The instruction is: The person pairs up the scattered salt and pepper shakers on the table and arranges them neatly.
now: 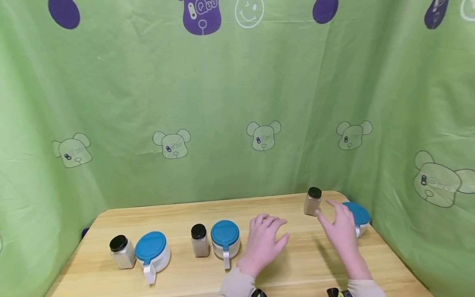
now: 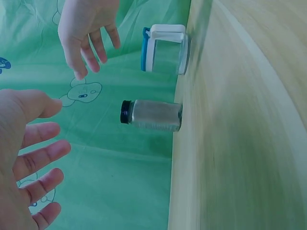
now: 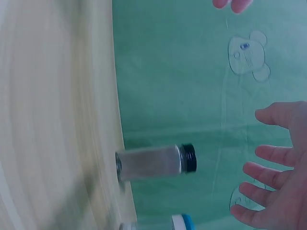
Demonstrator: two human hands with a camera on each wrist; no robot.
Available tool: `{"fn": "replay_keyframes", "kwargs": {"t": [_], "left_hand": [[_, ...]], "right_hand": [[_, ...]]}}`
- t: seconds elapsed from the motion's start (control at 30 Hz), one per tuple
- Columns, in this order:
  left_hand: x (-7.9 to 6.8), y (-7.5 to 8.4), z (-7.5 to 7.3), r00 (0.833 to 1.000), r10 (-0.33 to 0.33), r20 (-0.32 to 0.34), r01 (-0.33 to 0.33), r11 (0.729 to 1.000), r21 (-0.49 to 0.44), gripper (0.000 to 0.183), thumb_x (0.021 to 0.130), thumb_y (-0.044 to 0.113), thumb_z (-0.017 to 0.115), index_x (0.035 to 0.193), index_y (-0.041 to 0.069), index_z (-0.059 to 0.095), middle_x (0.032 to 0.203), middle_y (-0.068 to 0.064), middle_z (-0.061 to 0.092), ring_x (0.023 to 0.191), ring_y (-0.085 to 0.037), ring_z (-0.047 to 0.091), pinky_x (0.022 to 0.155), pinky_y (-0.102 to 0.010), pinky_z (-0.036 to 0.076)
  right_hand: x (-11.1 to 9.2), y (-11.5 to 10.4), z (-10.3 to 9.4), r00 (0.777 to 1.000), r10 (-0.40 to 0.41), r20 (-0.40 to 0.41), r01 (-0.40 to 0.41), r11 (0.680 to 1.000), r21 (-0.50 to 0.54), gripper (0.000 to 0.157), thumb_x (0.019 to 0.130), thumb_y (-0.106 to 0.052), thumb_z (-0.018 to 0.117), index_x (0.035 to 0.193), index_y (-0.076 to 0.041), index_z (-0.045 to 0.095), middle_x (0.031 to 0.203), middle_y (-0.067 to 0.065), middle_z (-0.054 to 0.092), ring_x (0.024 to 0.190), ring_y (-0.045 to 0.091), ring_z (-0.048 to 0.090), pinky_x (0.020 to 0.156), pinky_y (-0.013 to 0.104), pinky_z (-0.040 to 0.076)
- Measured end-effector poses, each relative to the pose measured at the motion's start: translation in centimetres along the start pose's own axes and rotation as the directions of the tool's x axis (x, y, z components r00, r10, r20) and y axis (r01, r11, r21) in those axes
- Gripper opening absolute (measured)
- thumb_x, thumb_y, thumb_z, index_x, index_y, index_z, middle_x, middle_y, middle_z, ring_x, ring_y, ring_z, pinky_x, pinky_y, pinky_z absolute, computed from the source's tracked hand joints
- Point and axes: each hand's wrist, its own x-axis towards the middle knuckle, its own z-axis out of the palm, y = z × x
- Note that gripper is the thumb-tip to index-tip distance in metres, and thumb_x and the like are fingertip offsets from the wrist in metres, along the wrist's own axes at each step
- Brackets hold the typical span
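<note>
My left hand [image 1: 264,241] hovers over the table with fingers spread and slightly bent, holding nothing, just right of a blue-lidded jar with a white handle [image 1: 225,239]. My right hand [image 1: 340,229] is raised at the right, thumb and fingers apart, also holding nothing. Just beyond its fingertips stands a spice jar [image 1: 312,202] with a black lid and brownish contents. Partly hidden behind the right hand is another blue-lidded jar [image 1: 360,216]. In the right wrist view the spice jar [image 3: 151,163] is apart from the spread fingers [image 3: 266,175].
On the left side stand a black-lidded jar with pale contents [image 1: 123,252] and a blue-lidded jar [image 1: 153,251]. Another black-lidded spice jar [image 1: 200,241] is near the middle. A green printed curtain [image 1: 222,165] hangs behind and beside the wooden table [image 1: 167,214].
</note>
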Motion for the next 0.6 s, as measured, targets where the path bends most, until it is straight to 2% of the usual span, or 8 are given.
{"fn": "replay_keyframes", "kwargs": {"t": [0.2,0.43,0.6], "left_hand": [[0.8,0.5,1.0,1.0,-0.007,0.001,0.007,1.0,-0.014,0.034,0.09,0.044,0.064,0.118,0.026,0.066,0.116,0.011,0.068,0.112,-0.011,0.053,0.098,-0.035,0.039],[1.6,0.9,2.0,1.0,-0.018,-0.021,0.018,0.999,-0.03,0.033,0.089,0.045,0.064,0.117,0.026,0.067,0.115,0.01,0.068,0.11,-0.011,0.053,0.096,-0.033,0.04],[2.4,1.0,2.5,0.998,-0.055,-0.029,0.054,0.997,-0.049,0.032,0.089,0.043,0.065,0.116,0.026,0.068,0.113,0.01,0.069,0.109,-0.011,0.054,0.095,-0.033,0.041]], "right_hand": [[0.3,1.4,-1.1,0.996,0.08,-0.027,-0.08,0.997,0.016,0.054,0.089,-0.025,0.068,0.132,0.003,0.052,0.135,0.033,0.046,0.124,0.054,0.038,0.1,0.065,0.029],[0.6,3.1,-1.9,0.981,0.188,-0.044,-0.186,0.982,0.043,0.056,0.09,-0.028,0.065,0.135,0.003,0.05,0.139,0.032,0.043,0.127,0.052,0.036,0.096,0.064,0.033],[0.9,4.7,-2.3,0.971,0.237,-0.036,-0.236,0.971,0.036,0.061,0.091,-0.03,0.065,0.139,0.002,0.046,0.144,0.032,0.039,0.132,0.052,0.03,0.101,0.065,0.03]]}}
